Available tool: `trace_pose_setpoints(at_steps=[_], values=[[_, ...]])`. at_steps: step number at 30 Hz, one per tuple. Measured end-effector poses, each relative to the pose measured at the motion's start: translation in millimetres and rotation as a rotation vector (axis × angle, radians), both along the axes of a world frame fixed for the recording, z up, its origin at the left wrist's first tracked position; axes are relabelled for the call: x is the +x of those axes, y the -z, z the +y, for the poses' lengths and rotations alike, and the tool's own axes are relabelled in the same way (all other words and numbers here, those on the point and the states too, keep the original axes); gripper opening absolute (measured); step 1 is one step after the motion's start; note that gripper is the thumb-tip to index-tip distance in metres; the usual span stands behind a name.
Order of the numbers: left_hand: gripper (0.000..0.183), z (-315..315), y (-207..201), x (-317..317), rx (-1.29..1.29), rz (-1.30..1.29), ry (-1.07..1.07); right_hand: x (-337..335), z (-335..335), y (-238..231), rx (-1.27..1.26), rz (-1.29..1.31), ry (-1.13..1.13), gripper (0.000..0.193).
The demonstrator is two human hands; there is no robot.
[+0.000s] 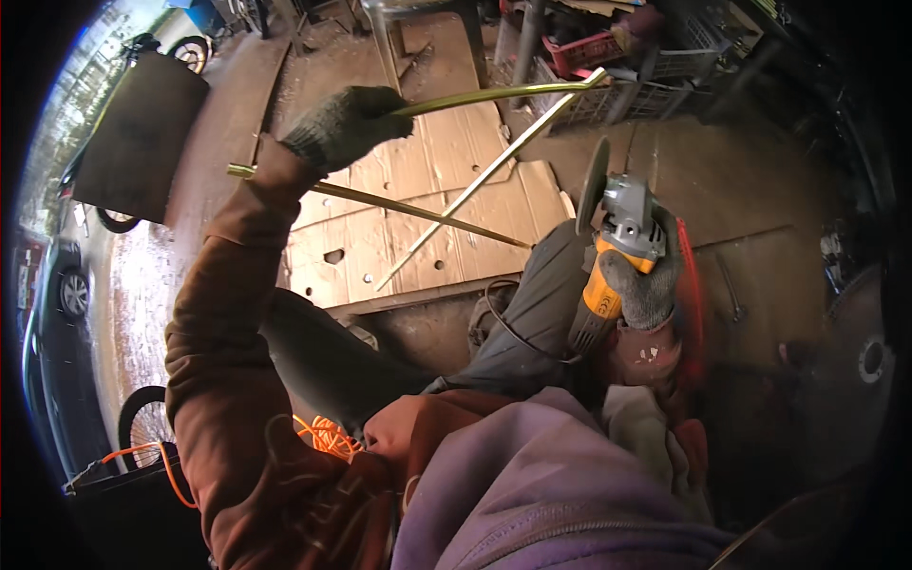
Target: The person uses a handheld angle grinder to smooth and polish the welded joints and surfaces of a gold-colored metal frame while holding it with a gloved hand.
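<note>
Gloved left hand (353, 123) wraps tightly around one end of a brass-coloured bar (494, 96), held out over the cardboard (366, 237); its far end meets a shiny diagonal bar (494, 171). Another long gold bar (418, 211) crosses that diagonal lower down. Gloved right hand (650, 285) is clenched around a yellow-and-grey angle grinder (608, 275), its thin disc (593, 185) turned nearly edge-on. Torn holes dot the cardboard, which lies before the person's knees on a brown floor (750, 204). Crates (581, 53) stand beyond; a car (71, 299) is at left, beside an orange cord (331, 437). Left wrist hides part of the lower bar; darkness blurs the right edge.
</note>
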State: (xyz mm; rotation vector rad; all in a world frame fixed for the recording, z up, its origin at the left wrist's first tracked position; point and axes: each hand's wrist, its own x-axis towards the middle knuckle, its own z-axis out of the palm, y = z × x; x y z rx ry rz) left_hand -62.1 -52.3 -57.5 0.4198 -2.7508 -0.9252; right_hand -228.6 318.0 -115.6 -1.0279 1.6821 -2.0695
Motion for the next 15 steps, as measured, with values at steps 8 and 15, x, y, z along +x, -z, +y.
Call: trace_pose_setpoints(at_steps=[8,15], values=[[0.040,-20.6,23.9,32.4,-0.449,0.076,-0.451,20.0,-44.5,-36.9,0.495,0.651,-0.161,0.072],[0.051,-88.2,55.4,68.2,-0.622,0.262,-0.706,34.2,-139.7,-13.9,0.764,1.169,-0.235,0.063]])
